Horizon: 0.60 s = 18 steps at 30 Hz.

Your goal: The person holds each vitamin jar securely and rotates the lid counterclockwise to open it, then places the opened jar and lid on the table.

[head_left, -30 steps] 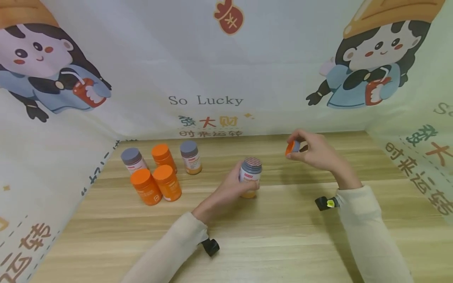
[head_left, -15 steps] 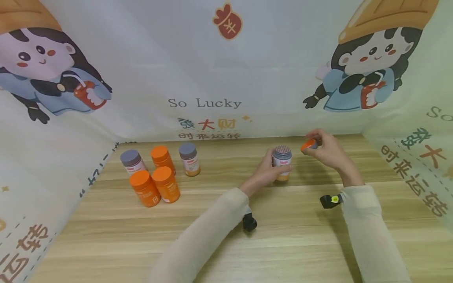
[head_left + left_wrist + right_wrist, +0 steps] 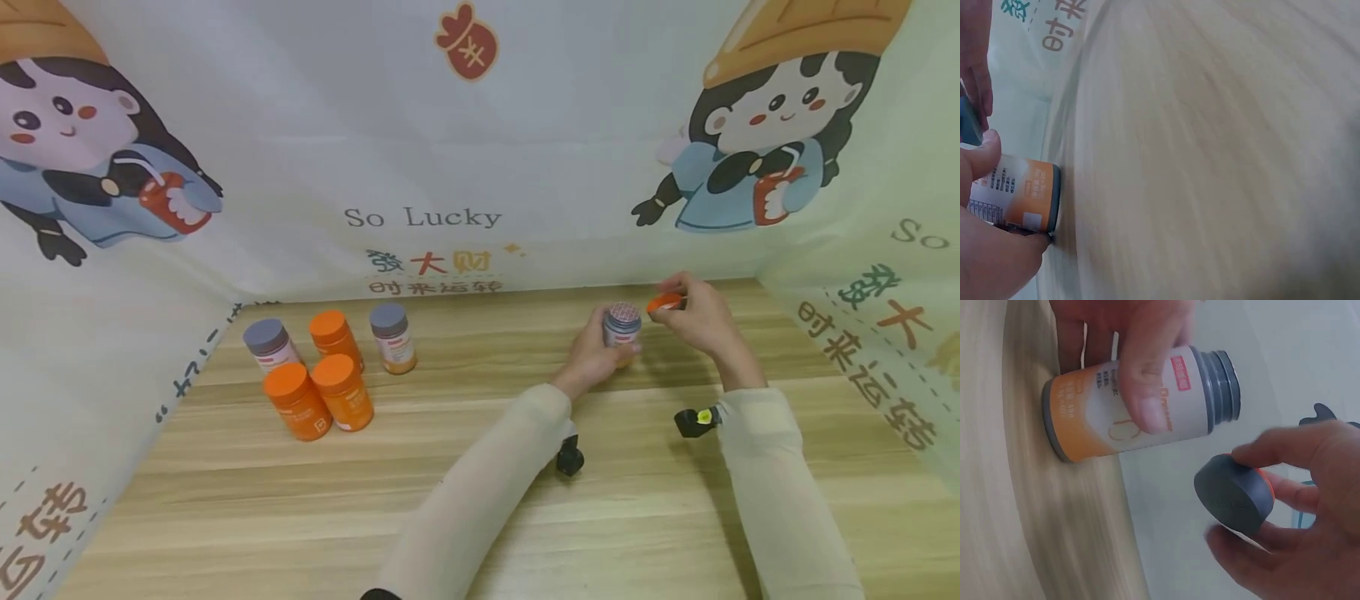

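My left hand grips an uncapped supplement bottle, thumb across its white and orange label. The bottle stands upright, its grey threaded neck bare and its mouth covered by a patterned seal. In the left wrist view, the base of the bottle is right at the tabletop. Just right of it, my right hand pinches the bottle cap between thumb and fingers. The orange inner side of the cap faces up in the head view; its grey outside shows in the right wrist view. Cap and neck are apart.
At the left stand two grey-capped bottles, one at the back and one nearer the middle. Several orange bottles cluster beside them. A printed cloth hangs behind and at both sides of the wooden table.
My left hand has carried the bottle rightward and back, close to the cap. My right hand has moved a little right and tipped the cap so its orange inside faces up.
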{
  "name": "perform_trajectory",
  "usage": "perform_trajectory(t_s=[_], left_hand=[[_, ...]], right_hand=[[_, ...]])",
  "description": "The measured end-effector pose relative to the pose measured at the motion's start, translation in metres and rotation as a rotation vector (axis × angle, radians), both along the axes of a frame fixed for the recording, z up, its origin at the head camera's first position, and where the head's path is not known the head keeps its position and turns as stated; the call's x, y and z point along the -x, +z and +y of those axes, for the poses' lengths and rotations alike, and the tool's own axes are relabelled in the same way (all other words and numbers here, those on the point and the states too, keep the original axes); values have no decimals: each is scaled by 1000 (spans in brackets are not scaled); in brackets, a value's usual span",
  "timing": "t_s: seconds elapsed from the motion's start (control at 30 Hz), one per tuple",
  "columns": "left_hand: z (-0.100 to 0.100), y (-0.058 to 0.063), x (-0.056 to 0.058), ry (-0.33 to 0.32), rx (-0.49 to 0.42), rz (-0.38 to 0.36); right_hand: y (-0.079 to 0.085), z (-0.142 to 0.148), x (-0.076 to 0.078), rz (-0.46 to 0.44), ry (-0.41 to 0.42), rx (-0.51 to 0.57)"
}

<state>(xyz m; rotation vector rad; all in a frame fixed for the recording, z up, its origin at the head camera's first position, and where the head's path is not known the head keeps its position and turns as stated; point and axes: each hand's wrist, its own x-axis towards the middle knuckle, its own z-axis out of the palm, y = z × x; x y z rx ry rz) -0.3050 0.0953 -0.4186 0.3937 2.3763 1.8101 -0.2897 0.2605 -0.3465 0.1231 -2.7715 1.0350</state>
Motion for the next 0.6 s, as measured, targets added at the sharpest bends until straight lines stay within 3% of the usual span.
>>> perform_trajectory(t_s=[0.33,0.6], left_hand=[[7,5,-2,15,60,-68],[2,7,-9,44,122,-139]], right_hand=[[-3,9,0,-8,-124,2],[-11,14,6,-124,-43,-47]])
